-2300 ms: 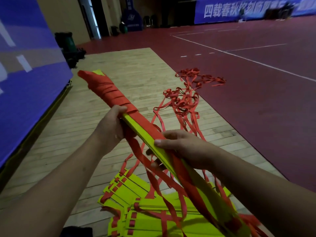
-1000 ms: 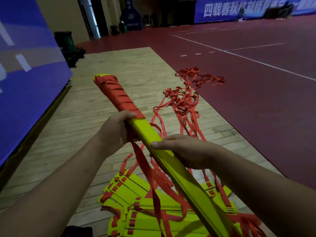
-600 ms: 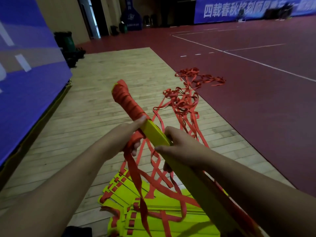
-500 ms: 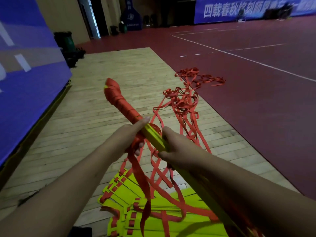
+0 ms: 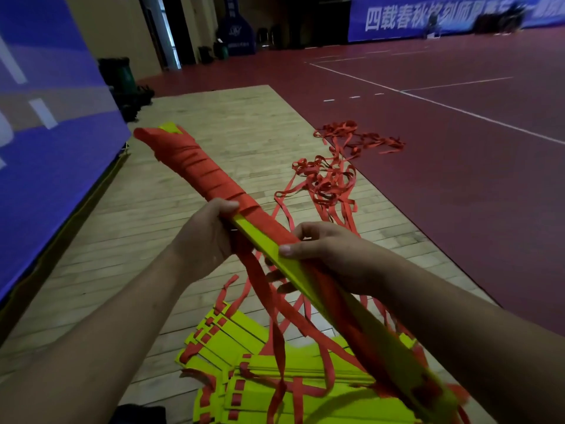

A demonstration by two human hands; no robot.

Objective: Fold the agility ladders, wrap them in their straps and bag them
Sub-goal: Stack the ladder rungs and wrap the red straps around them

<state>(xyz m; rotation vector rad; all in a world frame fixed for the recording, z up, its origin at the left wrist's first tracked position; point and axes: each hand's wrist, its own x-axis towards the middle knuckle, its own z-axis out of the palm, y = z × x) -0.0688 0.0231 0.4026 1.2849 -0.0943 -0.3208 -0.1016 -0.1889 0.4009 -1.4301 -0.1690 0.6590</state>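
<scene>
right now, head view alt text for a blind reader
A left hand and right hand grip a folded yellow agility ladder, its far part wound in red strap, angled over a wooden floor. More yellow rungs and loose red straps lie on the floor.

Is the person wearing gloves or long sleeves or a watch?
No gloves: the left hand and right hand are bare, with no rings showing and short, plain nails. The left arm and right arm are bare too, with no sleeve, watch or band in view.
</scene>
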